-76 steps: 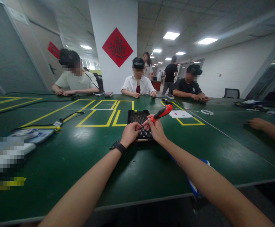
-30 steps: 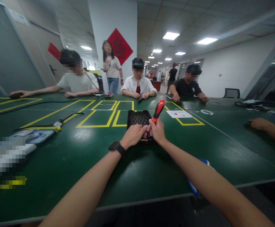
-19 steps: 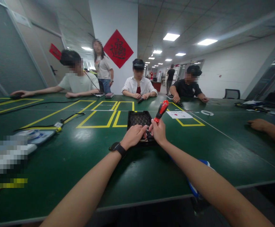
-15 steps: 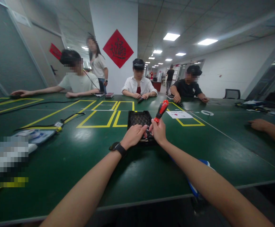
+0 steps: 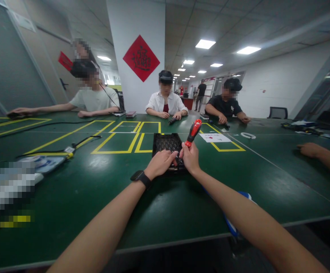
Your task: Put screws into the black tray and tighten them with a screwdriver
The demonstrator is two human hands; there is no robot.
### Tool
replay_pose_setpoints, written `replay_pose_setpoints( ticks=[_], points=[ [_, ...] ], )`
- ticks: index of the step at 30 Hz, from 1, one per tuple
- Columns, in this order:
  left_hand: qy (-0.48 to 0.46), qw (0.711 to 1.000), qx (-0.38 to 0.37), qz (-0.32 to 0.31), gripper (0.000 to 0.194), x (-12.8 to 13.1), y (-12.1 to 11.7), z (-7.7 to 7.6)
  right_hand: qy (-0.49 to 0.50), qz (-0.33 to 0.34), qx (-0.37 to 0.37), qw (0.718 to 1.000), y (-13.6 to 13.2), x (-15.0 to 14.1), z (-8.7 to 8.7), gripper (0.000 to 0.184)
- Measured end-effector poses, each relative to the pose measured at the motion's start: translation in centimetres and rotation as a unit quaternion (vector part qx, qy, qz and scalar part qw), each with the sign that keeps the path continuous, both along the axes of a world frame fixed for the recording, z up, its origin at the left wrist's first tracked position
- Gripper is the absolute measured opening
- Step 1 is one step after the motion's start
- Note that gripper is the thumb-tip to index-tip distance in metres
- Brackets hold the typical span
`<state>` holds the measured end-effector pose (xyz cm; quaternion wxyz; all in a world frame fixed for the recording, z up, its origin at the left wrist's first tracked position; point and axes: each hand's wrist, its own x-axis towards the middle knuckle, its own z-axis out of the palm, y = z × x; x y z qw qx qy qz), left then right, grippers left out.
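A black tray (image 5: 167,142) with a patterned, dimpled-looking inside lies on the green table, and both hands are over its near part. My right hand (image 5: 191,158) is closed around a screwdriver (image 5: 194,132) with a red and black handle, which sticks up and leans right; its lower end is hidden by the fingers. Beside it, my left hand (image 5: 161,163), with a dark watch (image 5: 141,178) at the wrist, has thumb and fingers brought together over the tray. A small dark thing shows near the fingertips of both hands, too small to name.
Yellow tape (image 5: 113,152) marks boxes on the green table (image 5: 142,220). A white paper sheet (image 5: 215,137) and a white ring (image 5: 248,135) lie to the right. Packaged items and cables lie left. Several people sit around; another person's hand (image 5: 309,150) rests at right.
My hands and the screwdriver stay almost in place, with slight finger movement. The standing person at the back has moved left, behind the seated person.
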<state>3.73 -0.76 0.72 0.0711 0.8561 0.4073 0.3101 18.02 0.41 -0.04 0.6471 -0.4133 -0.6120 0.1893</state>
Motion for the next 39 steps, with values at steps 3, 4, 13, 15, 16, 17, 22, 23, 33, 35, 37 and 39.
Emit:
replay_pose_setpoints(
  ticks=[3,4,13,15,16,17,22,23,33,35,37,39],
  points=[
    [0.001,1.000,0.019,0.007,0.050,-0.1,0.2,-0.1,0.010,0.011,-0.005,1.000,0.0,-0.1,0.0,0.024],
    [0.001,1.000,0.024,0.004,0.043,0.0,0.2,-0.1,0.014,0.019,-0.010,1.000,0.0,-0.1,0.0,0.024],
    [-0.034,0.999,-0.011,0.034,0.021,0.5,0.6,-0.7,0.052,0.112,-0.037,0.992,-0.1,-0.4,0.3,0.026],
    [-0.050,0.998,-0.022,0.015,0.021,0.4,0.8,-0.9,0.069,0.164,-0.050,0.983,0.1,-0.4,0.4,0.027],
    [-0.060,0.998,-0.030,0.003,0.022,0.3,0.9,-1.0,0.076,0.185,-0.058,0.978,0.2,-0.4,0.5,0.029],
    [-0.071,0.997,-0.037,-0.006,0.023,0.2,0.9,-1.1,0.079,0.200,-0.065,0.974,0.4,-0.4,0.5,0.031],
    [-0.106,0.993,-0.058,-0.006,0.024,0.2,1.1,-1.5,0.056,0.194,-0.076,0.976,0.8,-0.3,0.3,0.035],
    [-0.114,0.992,-0.061,-0.003,0.025,0.3,1.1,-1.6,0.050,0.189,-0.074,0.978,0.7,-0.3,0.3,0.035],
    [-0.129,0.988,-0.089,-0.002,0.025,0.3,1.2,-1.7,0.065,0.193,-0.079,0.976,0.6,-0.1,0.3,0.037],
    [-0.120,0.990,-0.078,-0.009,0.023,0.3,1.2,-1.7,0.069,0.206,-0.082,0.973,0.7,-0.1,0.3,0.038],
    [-0.110,0.991,-0.068,-0.019,0.022,0.3,1.2,-1.6,0.066,0.215,-0.086,0.971,0.8,-0.1,0.3,0.037],
    [-0.105,0.993,-0.056,-0.027,0.020,0.3,1.2,-1.5,0.060,0.213,-0.085,0.971,0.7,-0.2,0.3,0.034]
  ],
)
